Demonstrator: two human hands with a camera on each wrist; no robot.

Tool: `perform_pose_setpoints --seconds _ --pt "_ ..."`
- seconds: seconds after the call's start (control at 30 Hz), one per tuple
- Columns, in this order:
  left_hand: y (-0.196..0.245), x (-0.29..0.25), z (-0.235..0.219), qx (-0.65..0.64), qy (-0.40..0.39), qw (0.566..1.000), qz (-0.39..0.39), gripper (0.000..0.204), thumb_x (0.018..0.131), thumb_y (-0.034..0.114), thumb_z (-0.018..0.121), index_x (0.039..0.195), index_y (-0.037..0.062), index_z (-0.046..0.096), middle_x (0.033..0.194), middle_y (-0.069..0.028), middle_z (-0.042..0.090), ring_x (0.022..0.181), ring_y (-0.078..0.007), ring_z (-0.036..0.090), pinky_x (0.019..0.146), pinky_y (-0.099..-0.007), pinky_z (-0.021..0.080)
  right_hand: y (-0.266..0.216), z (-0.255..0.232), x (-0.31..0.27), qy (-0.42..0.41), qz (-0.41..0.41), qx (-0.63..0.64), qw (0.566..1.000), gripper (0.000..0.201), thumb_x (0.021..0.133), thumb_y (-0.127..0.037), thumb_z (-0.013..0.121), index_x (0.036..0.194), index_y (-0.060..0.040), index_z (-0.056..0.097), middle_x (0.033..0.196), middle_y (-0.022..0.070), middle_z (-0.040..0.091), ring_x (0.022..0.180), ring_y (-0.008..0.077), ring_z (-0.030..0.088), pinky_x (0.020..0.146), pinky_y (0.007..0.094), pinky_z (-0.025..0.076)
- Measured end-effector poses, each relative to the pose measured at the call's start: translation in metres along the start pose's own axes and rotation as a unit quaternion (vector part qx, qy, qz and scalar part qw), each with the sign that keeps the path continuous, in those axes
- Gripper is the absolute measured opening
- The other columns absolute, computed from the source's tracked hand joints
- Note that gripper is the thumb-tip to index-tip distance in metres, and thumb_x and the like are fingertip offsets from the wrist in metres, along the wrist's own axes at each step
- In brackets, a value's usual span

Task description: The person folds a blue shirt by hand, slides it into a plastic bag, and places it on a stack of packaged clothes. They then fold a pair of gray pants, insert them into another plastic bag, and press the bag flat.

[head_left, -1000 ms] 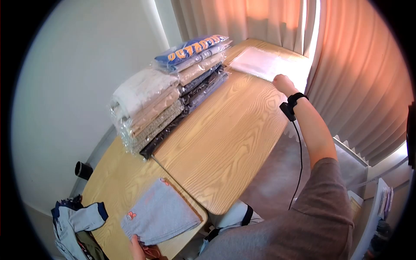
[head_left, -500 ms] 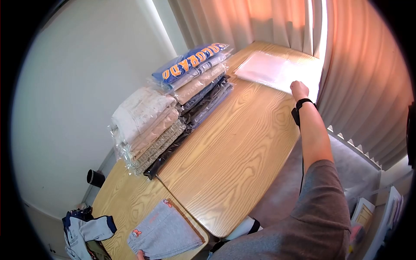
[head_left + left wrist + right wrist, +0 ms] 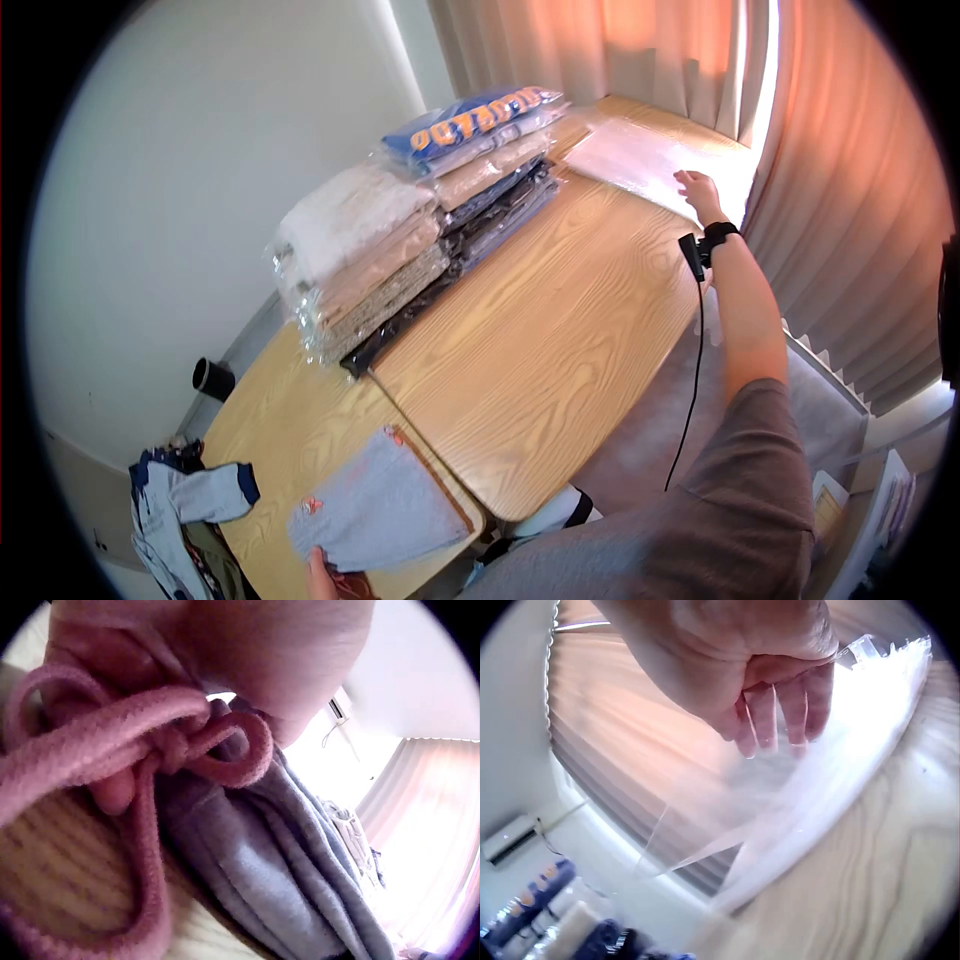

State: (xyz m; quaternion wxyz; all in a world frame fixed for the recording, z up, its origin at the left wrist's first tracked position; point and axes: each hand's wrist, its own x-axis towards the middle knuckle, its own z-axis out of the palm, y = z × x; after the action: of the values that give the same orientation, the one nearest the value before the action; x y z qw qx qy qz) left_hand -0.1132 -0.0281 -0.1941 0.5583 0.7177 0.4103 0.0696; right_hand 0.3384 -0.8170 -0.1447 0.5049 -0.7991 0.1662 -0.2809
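Grey drawstring shorts point(image 3: 390, 500) with small orange-red patches lie folded at the table's near end. My left hand point(image 3: 320, 578) grips their waist edge at the lower left corner. In the left wrist view, a thick pink drawstring point(image 3: 172, 746) is tied in a bow beside the left hand point(image 3: 210, 645). At the far right, my right hand point(image 3: 700, 192) is over a flat stack of clear plastic bags point(image 3: 625, 158). Through the right wrist view, the right hand's fingers point(image 3: 791, 712) extend loosely down at the bags point(image 3: 840, 780), where a sheet of film stands raised.
Two piles of bagged folded clothes point(image 3: 350, 235) stand along the table's left side, a blue package point(image 3: 475, 125) on top. Loose clothes point(image 3: 190, 500) hang over the near left edge. A black bin point(image 3: 213, 378) stands by the wall. Curtains point(image 3: 850, 200) border the far right.
The right hand's fingers have gone from curled in a fist to extended over the bags. The left hand keeps its hold on the shorts. The head view has shifted a little.
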Motion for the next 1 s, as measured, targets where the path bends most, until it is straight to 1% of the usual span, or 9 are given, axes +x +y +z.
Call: perform_pose_setpoints --seconds 0.1,0.13,0.17,0.2,0.27,0.47,0.63,0.73,1.0 --pt "0.009 -0.003 -0.002 0.01 -0.009 0.999 0.039 0.04 0.085 0.039 0.055 0.09 -0.0005 0.054 0.075 -0.0067 0.054 0.055 -0.0156 0.051 0.048 -0.0274 0.043 -0.076 -0.013 -0.056 -0.127 0.039 0.01 0.991 0.029 0.086 -0.03 0.056 0.095 -0.0055 0.068 0.082 0.003 0.06 0.071 0.012 0.054 0.057 0.0257 0.041" --pt "-0.007 0.014 -0.011 0.028 -0.022 0.999 0.024 0.04 0.087 0.039 0.054 0.095 0.0005 0.057 0.086 -0.0057 0.056 0.072 -0.015 0.052 0.064 -0.0275 0.043 -0.103 -0.015 -0.083 -0.198 0.0 -0.043 0.979 0.029 0.088 -0.029 0.054 0.096 -0.0047 0.067 0.093 0.0085 0.063 0.098 0.0179 0.055 0.076 0.0285 0.044" --pt "-0.023 0.025 -0.021 0.044 -0.033 0.998 0.005 0.041 0.088 0.04 0.052 0.099 0.0014 0.06 0.098 -0.0046 0.059 0.088 -0.0145 0.052 0.079 -0.0275 0.043 -0.131 -0.014 -0.118 -0.218 -0.091 -0.071 0.969 0.027 0.088 -0.025 0.052 0.097 -0.0046 0.067 0.107 0.0149 0.062 0.128 0.0237 0.036 0.099 0.0319 0.032" --pt "-0.004 0.008 -0.013 0.086 -0.013 0.995 0.056 0.043 0.088 0.04 0.054 0.104 0.0007 0.061 0.093 -0.0037 0.058 0.085 -0.0144 0.052 0.076 -0.0289 0.043 -0.144 -0.012 -0.132 -0.296 -0.142 -0.066 0.942 0.024 0.089 -0.021 0.051 0.097 -0.0046 0.067 0.126 0.0196 0.052 0.138 0.0243 0.018 0.108 0.0333 0.019" --pt "0.009 0.002 -0.008 0.052 -0.041 0.996 0.055 0.045 0.085 0.042 0.057 0.098 -0.0003 0.06 0.081 -0.0031 0.056 0.068 -0.0122 0.051 0.058 -0.0261 0.041 -0.168 0.001 -0.181 -0.286 -0.163 -0.016 0.944 0.023 0.091 -0.02 0.05 0.097 -0.0058 0.067 0.146 0.0196 0.023 0.138 0.0232 0.019 0.107 0.0333 0.022" --pt "0.032 -0.026 -0.012 -0.241 -0.057 0.969 0.027 0.031 0.082 0.034 0.064 0.094 0.0058 0.057 0.072 0.0003 0.054 0.056 -0.0071 0.05 0.046 -0.0205 0.038 -0.247 0.065 -0.363 -0.315 -0.167 0.177 0.918 0.023 0.092 -0.016 0.047 0.099 -0.0004 0.064 0.147 0.0139 0.024 0.136 0.0196 0.022 0.107 0.0322 0.021" --pt "-0.001 -0.028 -0.062 -0.389 -0.113 0.913 -0.041 0.024 0.082 0.034 0.064 0.087 0.0134 0.053 0.064 0.0059 0.052 0.042 -0.003 0.039 0.038 -0.0176 0.03 -0.3 0.133 -0.482 -0.438 -0.33 0.236 0.802 0.019 0.088 -0.015 0.051 0.087 -0.006 0.068 0.147 0.0134 0.027 0.136 0.0262 0.024 0.108 0.0361 0.02" --pt "-0.029 -0.044 -0.104 -0.409 -0.05 0.91 -0.042 0.026 0.081 0.038 0.064 0.085 0.0143 0.054 0.063 0.0064 0.054 0.038 -0.0006 0.037 0.035 -0.0145 0.027 -0.319 0.184 -0.535 -0.545 -0.37 0.231 0.717 0.019 0.089 -0.017 0.051 0.087 -0.0044 0.066 0.147 0.0164 0.024 0.137 0.0285 0.02 0.109 0.0393 0.018" --pt "-0.096 -0.073 -0.184 -0.466 0.105 0.877 -0.051 0.038 0.081 0.041 0.062 0.099 0.0086 0.054 0.074 0.0016 0.059 0.038 -0.0026 0.038 0.037 -0.0168 0.035 -0.314 0.302 -0.632 -0.749 -0.286 0.152 0.578 0.021 0.088 -0.024 0.053 0.086 -0.0098 0.068 0.145 0.0203 0.026 0.136 0.0326 0.021 0.108 0.0381 0.021"
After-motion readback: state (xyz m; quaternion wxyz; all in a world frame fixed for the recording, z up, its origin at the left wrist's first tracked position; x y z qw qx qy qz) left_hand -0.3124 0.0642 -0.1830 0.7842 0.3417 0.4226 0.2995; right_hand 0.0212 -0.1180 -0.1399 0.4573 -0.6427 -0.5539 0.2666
